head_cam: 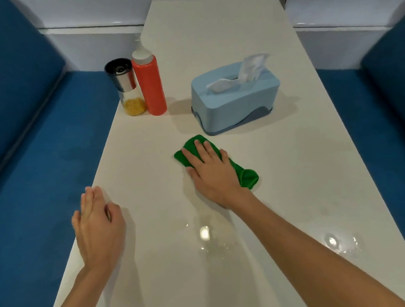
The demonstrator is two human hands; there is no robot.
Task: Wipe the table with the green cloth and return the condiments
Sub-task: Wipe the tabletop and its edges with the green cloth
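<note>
My right hand (210, 170) lies flat, fingers spread, on the folded green cloth (247, 177), pressing it onto the white table (288, 194) near the middle. Green shows beyond my fingertips and at my wrist side. My left hand (96, 224) rests at the table's left edge, fingers together, holding nothing. A red squeeze bottle (150, 83) with a white nozzle stands upright at the left edge further back. Touching its left side is a steel grinder (127, 88) with a glass base of yellow grains.
A light blue tissue box (235, 97) with a tissue poking out stands just beyond the cloth. Blue padded benches (36, 171) run along both long sides of the table. A white wall closes the far end. Lamp reflections glint on the near tabletop.
</note>
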